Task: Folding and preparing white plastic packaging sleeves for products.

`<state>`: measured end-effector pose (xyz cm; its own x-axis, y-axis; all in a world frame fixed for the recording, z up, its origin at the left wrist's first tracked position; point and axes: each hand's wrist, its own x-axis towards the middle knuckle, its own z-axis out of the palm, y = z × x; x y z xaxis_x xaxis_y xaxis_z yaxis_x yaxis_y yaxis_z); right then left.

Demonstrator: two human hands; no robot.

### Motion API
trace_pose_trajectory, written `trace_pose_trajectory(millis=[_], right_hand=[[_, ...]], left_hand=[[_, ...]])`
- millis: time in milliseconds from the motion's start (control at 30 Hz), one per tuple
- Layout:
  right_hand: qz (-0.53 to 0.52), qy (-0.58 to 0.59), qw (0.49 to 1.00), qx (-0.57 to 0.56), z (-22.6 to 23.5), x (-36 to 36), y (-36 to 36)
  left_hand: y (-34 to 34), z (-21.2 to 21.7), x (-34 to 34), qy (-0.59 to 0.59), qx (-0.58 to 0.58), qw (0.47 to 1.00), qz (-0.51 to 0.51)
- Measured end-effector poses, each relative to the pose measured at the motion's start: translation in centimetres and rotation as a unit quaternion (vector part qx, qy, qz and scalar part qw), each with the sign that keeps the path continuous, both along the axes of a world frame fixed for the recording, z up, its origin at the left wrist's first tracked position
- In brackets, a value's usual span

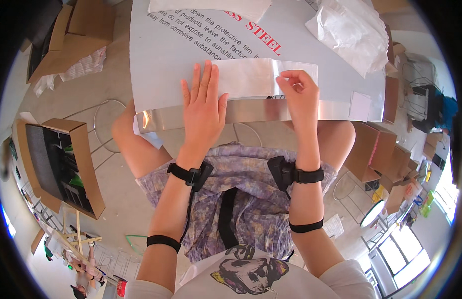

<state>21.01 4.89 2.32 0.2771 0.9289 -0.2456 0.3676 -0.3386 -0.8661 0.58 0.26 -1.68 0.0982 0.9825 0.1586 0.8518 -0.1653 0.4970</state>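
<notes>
A flat white bag [243, 78] lies sideways on the film-covered tabletop [158, 79], close to its near edge. My left hand [203, 104] rests flat over the bag's left end, fingers stretched out. At the right part of the bag runs a narrow shiny strip [276, 85], with a thinner flap [310, 72] beyond it. My right hand [301, 92] is closed there, thumb and index finger pinched beside the strip. Whatever lies between those fingertips is too small to make out.
A heap of white bags [348, 35] lies at the far right, another white sheet [211, 5] at the far edge. A small white card [359, 104] sits near right. Bare metal [251, 110] borders the table. Cardboard boxes stand left [81, 149] and right [370, 149].
</notes>
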Motion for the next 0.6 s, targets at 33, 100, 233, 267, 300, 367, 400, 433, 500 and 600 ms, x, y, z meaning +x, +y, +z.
trace_pose_trajectory(millis=[33,100,233,267,300,367,400,433,500,600], right_hand=[[0.024,-0.032,0.999,-0.024,0.0,-0.3,-0.1],[0.032,-0.04,0.999,-0.016,-0.7,-0.6,-0.2],[0.04,-0.041,0.997,-0.042,-1.2,-1.1,0.1],[0.04,-0.044,0.997,-0.05,-1.3,-1.1,0.2],[0.039,-0.044,0.997,-0.051,-1.3,-1.2,0.2],[0.019,-0.032,0.997,-0.069,-1.2,-1.5,0.4],[0.019,-0.032,0.997,-0.07,-1.0,-1.5,0.4],[0.016,-0.028,0.996,-0.083,-0.8,-1.6,0.5],[0.012,-0.024,0.995,-0.096,-0.8,-1.6,0.6],[0.013,-0.027,0.993,-0.113,-1.1,-1.6,0.7]], left_hand=[[0.0,-0.2,0.0,0.002,0.0,1.0,0.001],[0.0,-0.3,0.1,0.01,-0.001,1.0,0.001],[0.0,-0.2,0.2,0.012,0.004,1.0,0.0],[0.0,-0.2,0.2,0.013,0.003,1.0,0.0],[0.0,-0.2,0.2,0.015,0.003,1.0,0.001],[0.0,-0.3,0.2,0.017,0.003,1.0,0.001],[0.0,-0.3,0.2,0.024,0.004,1.0,0.002],[0.0,-0.3,0.2,0.03,0.006,1.0,0.002],[0.0,-0.3,0.2,0.034,0.007,0.999,0.003],[0.0,-0.3,0.3,0.037,0.01,0.999,0.004]])
